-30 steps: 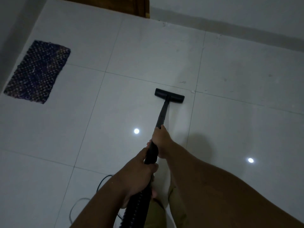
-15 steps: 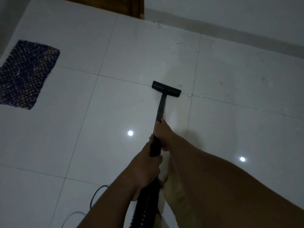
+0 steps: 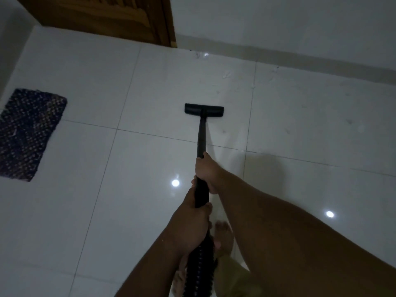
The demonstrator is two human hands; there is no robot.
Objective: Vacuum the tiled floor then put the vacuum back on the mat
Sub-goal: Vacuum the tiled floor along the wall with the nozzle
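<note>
Currently, both hands hold the black vacuum wand [image 3: 201,133] over the tiled floor [image 3: 150,189]. The right hand [image 3: 206,172] wraps the rigid tube further forward, fingers curled round it; the left hand [image 3: 192,224] grips behind it, where the tube meets the ribbed hose [image 3: 200,269]. Each grip is closed fully around the wand, with no finger spread free. The flat nozzle head [image 3: 204,109] rests on a tile just beyond a grout line [image 3: 150,133], square to the wand and apparently flat on the floor. The woven mat [image 3: 27,133] lies well apart at the left, with nothing on it; the vacuum body itself is out of view.

Step in hand: a forward sweeping stroke. Pale specks and scraps [image 3: 225,75] are scattered on the tiles ahead of the nozzle, toward the skirting [image 3: 300,58] and the wooden door [image 3: 102,18], so that strip appears still unswept. To do the stroke well, the head should stay flat against the tile, since tilting would likely break suction at one edge. Passes should overlap and run up to the skirting, where debris tends to collect. The forward hand steers; the rear hand supplies the push and keeps the hose from kinking. A bare foot [image 3: 222,234] stands just under the hose, so the pull-back should stop short of it. Return to the mat comes only after the far strip is covered.
</note>
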